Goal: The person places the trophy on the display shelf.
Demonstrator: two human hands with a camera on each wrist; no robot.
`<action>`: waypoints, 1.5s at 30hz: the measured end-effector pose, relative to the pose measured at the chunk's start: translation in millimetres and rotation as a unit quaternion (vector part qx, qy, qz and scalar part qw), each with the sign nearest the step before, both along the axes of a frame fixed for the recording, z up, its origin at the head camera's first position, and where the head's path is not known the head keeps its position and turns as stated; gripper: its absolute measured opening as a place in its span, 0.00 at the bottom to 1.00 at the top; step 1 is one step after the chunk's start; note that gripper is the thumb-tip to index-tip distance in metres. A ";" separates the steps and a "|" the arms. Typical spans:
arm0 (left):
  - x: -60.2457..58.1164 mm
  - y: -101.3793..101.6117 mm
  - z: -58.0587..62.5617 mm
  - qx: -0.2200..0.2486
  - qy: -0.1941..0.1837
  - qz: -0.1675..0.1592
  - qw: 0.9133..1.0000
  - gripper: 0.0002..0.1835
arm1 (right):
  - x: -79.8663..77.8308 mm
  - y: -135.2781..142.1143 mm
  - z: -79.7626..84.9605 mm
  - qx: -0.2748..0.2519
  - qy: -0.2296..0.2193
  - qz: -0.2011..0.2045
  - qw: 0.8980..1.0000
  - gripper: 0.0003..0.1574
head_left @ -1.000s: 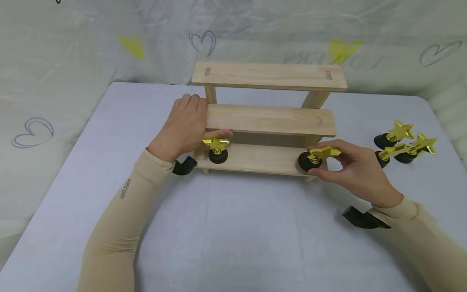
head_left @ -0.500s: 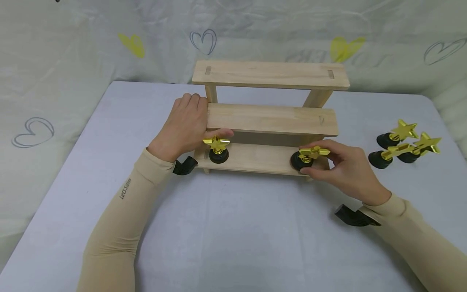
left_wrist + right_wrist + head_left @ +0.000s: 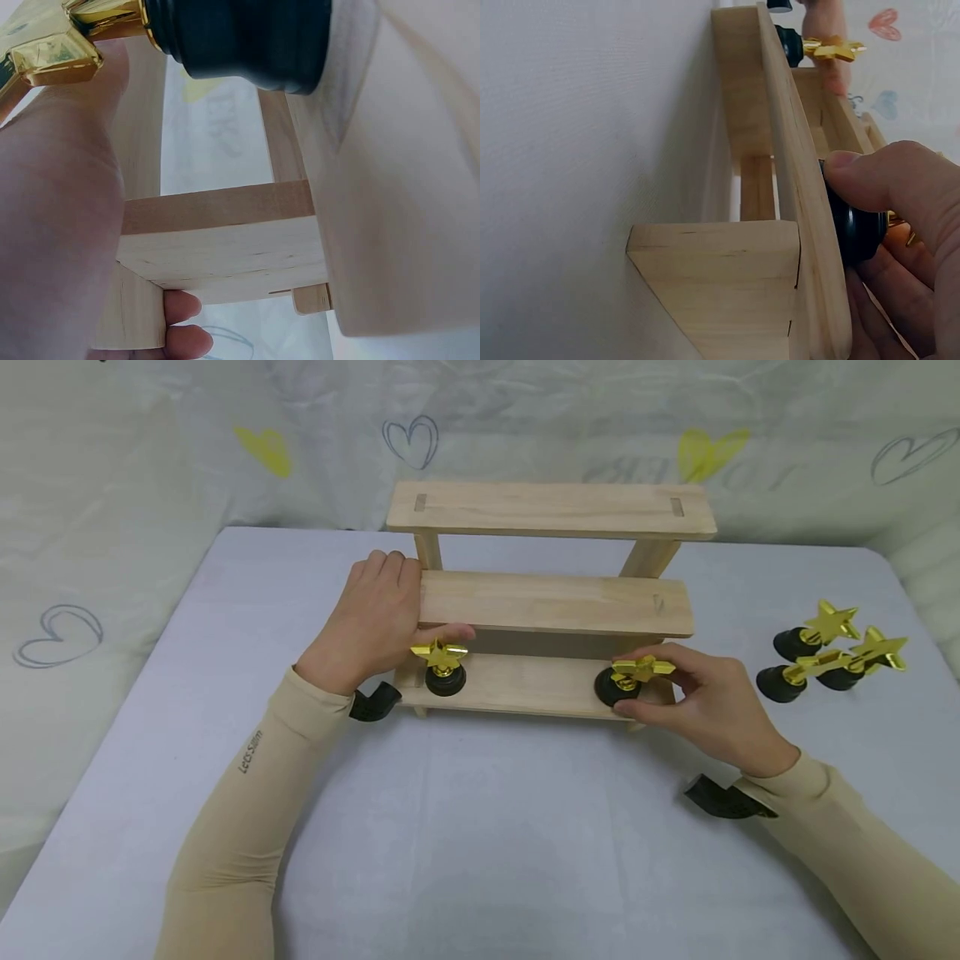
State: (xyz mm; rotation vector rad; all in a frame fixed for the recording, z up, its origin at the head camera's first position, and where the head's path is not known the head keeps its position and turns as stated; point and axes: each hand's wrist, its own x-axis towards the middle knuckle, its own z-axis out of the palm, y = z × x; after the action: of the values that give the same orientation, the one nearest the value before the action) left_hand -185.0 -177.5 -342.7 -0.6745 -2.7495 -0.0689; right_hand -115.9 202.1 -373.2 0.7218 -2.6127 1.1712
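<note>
A: Which step is in hand?

B: Placing, I'd judge. The right hand [image 3: 708, 697] pinches the held trophy [image 3: 625, 677] by its black base, at the right end of the lowest board [image 3: 525, 683] of the wooden rack [image 3: 551, 510]. The base looks set against the wood.

A: And the left hand [image 3: 367, 614]?

B: Gripping the rack's left end, fingers curled round the middle board [image 3: 555, 604], presumably to steady it.

A: What does the next move call for?

B: Seating the base flat, I'd say, then opening the fingers without tipping it.

A: Anything in the way?

B: The middle board rises just behind, so the right fingers have little room. At the rack's left end, the left thumb is very near the second trophy [image 3: 446, 680]; I can't tell whether they touch.

A: Others?

B: Three more trophies [image 3: 782, 685] sit close together on the table [image 3: 510, 843], right of the rack; whether standing or lying, I can't tell.
</note>
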 end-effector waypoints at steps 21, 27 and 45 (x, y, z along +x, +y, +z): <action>3.3 -3.9 3.2 0.009 0.024 -0.014 1.000 0.46 | -2.1 -0.8 -1.8 0.010 -0.009 -0.002 1.000 0.33; 4.8 -5.0 2.4 0.014 0.031 -0.018 0.999 0.46 | -3.3 -1.8 -4.9 0.004 -0.012 -0.002 1.000 0.36; 1.5 1.0 -0.7 0.014 0.005 -0.009 1.000 0.47 | -0.9 12.9 1.8 -0.017 -0.011 0.027 0.999 0.38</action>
State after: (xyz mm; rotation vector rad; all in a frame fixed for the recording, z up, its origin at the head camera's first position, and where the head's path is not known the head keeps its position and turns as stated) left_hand -183.5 -176.5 -343.4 -0.6907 -2.7289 -0.1078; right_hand -116.8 215.0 -371.4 0.7824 -2.6000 1.2417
